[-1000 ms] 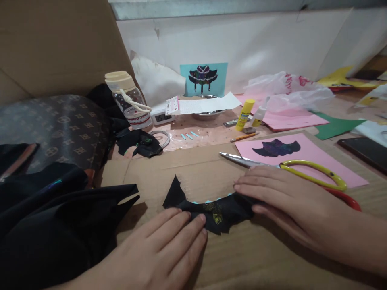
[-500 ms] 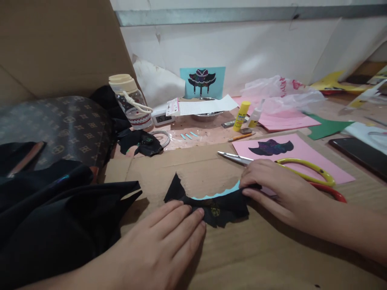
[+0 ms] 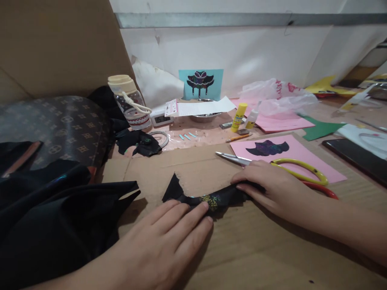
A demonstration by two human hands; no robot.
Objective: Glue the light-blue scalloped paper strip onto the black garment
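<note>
A black scalloped cut-out of fabric or paper (image 3: 199, 197) with a glittery yellow patch lies folded on the brown cardboard sheet (image 3: 242, 249). My left hand (image 3: 163, 245) lies flat with fingers stretched out, its fingertips pressing the cut-out's lower edge near the middle. My right hand (image 3: 269, 187) rests on the cut-out's right end, fingers bent and pressed down on it. Just behind my right hand lie yellow-and-red-handled scissors (image 3: 296, 171).
A pink sheet (image 3: 305, 155) carries a dark bat-like shape (image 3: 267, 148). Behind are a glue stick (image 3: 238, 117), pencil (image 3: 240, 138), bottle (image 3: 130, 100), metal bowl, blue card (image 3: 201, 83), plastic bag and coloured papers. A patterned bag (image 3: 60, 129) and black cloth (image 3: 60, 217) fill the left. A phone (image 3: 356, 159) lies right.
The cut-out has been folded over: the light blue scalloped edge seen earlier is now covered. My right hand has drawn in and pressed down on its right end; my left stayed put.
</note>
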